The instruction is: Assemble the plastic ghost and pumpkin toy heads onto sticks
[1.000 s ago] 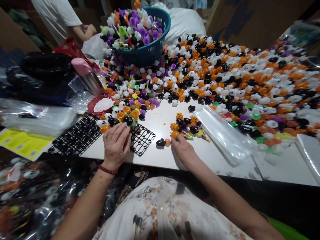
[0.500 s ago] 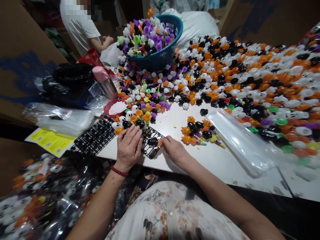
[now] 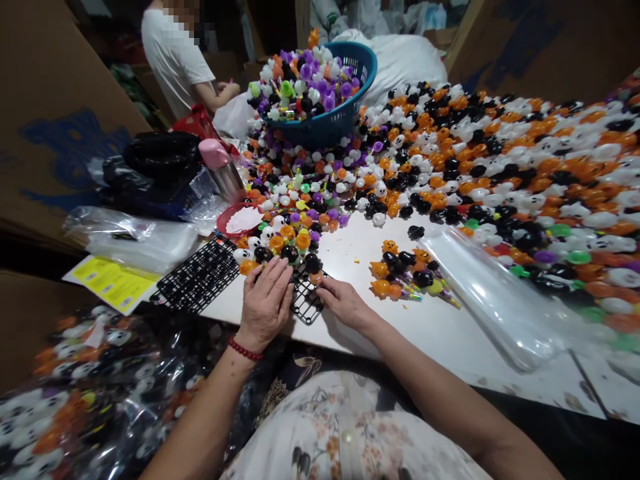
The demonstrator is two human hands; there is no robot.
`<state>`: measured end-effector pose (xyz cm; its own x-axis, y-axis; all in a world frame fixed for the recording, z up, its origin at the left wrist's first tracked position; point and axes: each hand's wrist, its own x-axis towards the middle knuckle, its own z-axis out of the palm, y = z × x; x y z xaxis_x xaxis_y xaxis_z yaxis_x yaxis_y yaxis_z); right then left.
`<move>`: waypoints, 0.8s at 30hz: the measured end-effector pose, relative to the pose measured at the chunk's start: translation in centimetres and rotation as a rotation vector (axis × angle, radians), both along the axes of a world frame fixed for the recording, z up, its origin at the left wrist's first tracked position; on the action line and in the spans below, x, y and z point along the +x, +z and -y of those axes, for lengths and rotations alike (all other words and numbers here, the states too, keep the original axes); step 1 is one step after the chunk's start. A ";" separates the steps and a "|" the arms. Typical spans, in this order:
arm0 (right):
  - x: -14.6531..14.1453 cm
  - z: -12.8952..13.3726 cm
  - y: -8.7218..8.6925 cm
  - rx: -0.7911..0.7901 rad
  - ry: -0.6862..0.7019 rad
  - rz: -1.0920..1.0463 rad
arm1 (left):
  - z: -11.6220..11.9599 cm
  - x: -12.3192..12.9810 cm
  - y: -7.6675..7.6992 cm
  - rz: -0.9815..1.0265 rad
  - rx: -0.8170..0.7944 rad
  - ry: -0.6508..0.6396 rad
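A black plastic grid (image 3: pixel 307 305) lies at the table's front edge between my hands. My left hand (image 3: pixel 266 298) rests palm down over the grid's left part, beside a row of small toy figures (image 3: pixel 289 241) in white, orange and black. Its fingers are stretched out, and what lies beneath them is hidden. The fingertips of my right hand (image 3: pixel 339 300) pinch the orange end of a black and orange toy (image 3: pixel 313 264) above the grid. A small heap of orange and black toys (image 3: pixel 395 267) sits to the right of my right hand.
Stacked black grids (image 3: pixel 200 277) and yellow cards (image 3: pixel 111 283) lie left. Behind are a red basket (image 3: pixel 223 219), a bottle (image 3: pixel 223 170) and a heaped blue basket (image 3: pixel 367 67). Clear bags (image 3: pixel 493 300) and many toys (image 3: pixel 530 160) lie right. A person (image 3: pixel 175 60) is at the back left.
The black and orange toy has turned from lying crosswise on the grid to pointing away from me, with its black end nearer the row. The whole view has shifted slightly.
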<state>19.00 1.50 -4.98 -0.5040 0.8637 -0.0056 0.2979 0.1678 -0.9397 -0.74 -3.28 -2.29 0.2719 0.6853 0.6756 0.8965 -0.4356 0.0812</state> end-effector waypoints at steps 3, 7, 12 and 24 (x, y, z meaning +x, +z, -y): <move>-0.1 0.0 -0.5 -0.131 0.006 -0.113 | 0.0 0.1 0.1 -0.006 -0.004 -0.001; -0.3 -0.1 -1.0 -0.228 0.019 -0.230 | 0.1 0.1 0.1 -0.007 -0.001 0.004; -0.8 0.0 -0.9 -0.348 0.065 -0.359 | 0.2 0.1 0.1 -0.008 -0.012 0.010; -2.7 -2.1 -1.1 -0.066 -0.089 -0.115 | 0.3 0.0 -0.1 0.029 -0.038 0.002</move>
